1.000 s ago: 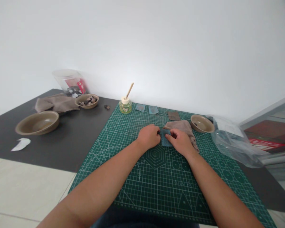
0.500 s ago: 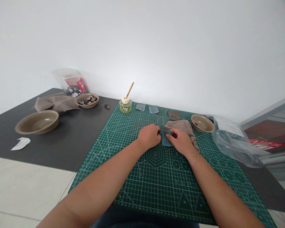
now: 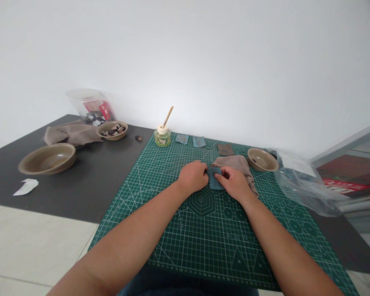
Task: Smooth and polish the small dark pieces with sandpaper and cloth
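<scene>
A small blue-grey packet (image 3: 215, 181) is between my hands, just above or on the green cutting mat (image 3: 172, 213). My right hand (image 3: 233, 181) pinches its right side between thumb and fingers. At the packet's left edge my left hand (image 3: 193, 176) is closed; a small dark bit shows at its fingertips, too small to make out. Behind my right hand lies a crumpled brown cloth (image 3: 234, 163). Further back on the mat are two blue packets (image 3: 182, 139), (image 3: 199, 141) and a flat brown square (image 3: 225, 149).
A bottle with a stick (image 3: 163, 136) stands at the mat's back left. A bowl (image 3: 262, 160) and plastic bag (image 3: 302, 185) are at right. At left are an empty bowl (image 3: 49, 158), a filled bowl (image 3: 114, 130), a cloth (image 3: 74, 133), a clear tub (image 3: 88, 105) and white paper (image 3: 26, 186).
</scene>
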`<state>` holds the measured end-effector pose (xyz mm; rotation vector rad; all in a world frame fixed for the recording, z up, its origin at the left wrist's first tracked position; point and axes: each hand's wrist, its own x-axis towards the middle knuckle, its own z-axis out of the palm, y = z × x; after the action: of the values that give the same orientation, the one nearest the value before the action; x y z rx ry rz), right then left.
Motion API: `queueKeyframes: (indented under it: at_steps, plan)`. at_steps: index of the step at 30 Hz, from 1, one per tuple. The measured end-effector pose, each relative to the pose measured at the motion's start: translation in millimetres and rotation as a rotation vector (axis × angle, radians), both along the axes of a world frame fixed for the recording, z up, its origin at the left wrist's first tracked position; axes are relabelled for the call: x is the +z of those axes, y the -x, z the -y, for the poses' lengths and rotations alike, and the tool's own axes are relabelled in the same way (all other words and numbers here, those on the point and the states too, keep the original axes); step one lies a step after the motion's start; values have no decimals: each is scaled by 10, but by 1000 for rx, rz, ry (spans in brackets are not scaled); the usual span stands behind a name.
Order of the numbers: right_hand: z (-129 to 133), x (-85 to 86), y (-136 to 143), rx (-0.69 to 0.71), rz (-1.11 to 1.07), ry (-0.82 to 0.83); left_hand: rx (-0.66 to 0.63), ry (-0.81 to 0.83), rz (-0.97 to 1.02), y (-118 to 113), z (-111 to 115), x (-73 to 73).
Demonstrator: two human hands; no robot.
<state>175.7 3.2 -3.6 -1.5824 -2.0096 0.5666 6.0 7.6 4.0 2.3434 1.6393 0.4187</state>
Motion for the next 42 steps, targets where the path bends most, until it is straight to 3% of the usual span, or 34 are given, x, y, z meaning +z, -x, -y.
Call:
queueKeyframes:
  at_steps: [42]
  plan:
    - [6,-3,-2,-11,-13,19,1,-26,9,-16,-7,-6]
